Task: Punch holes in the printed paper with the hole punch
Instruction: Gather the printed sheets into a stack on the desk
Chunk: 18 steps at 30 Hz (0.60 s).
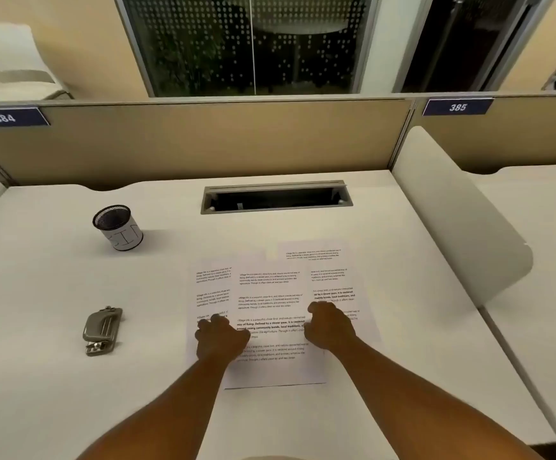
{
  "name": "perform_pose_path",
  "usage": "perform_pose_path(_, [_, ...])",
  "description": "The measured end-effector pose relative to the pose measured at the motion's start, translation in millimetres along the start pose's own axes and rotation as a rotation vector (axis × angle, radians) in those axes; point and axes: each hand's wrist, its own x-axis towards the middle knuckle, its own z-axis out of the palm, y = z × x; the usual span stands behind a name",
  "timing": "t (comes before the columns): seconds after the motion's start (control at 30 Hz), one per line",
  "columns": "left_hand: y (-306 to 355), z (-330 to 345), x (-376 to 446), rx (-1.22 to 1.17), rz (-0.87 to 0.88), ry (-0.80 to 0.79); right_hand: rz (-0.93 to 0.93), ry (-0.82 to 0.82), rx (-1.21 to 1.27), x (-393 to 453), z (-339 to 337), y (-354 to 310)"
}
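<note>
Left hand (221,336) and right hand (331,327) lie forward, fingers curled.

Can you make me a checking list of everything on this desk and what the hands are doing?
Surface: pale desk with an open slot near the back.
Job's things: printed papers, several sheets fanned and overlapping at the desk's middle; hole punch lying left of them, untouched.
Clutter: mesh pen cup at back left; whether anything is inside cannot be told.
Hands: left hand and right hand rest on the papers with fingers curled; grip unclear.
Cables: nothing seen.
Surroundings: tan divider with signs 384 and 385, dark window behind, white side panel to the right.
</note>
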Motion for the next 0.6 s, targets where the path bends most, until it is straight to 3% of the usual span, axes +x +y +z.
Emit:
perform_pose_path(0.17, [-1, 6, -1, -0.066, -0.151, -0.098, -0.020, -0.083, -0.037, -8, 11, 10])
perform_pose_path(0.43, [-3, 7, -6, -0.181, -0.158, -0.051, -0.071, -0.084, -0.073, -11, 22, 10])
perform_pose_path(0.6, [-3, 8, -5, -0.401, -0.144, -0.099, -0.092, -0.084, -0.093, -12, 24, 9])
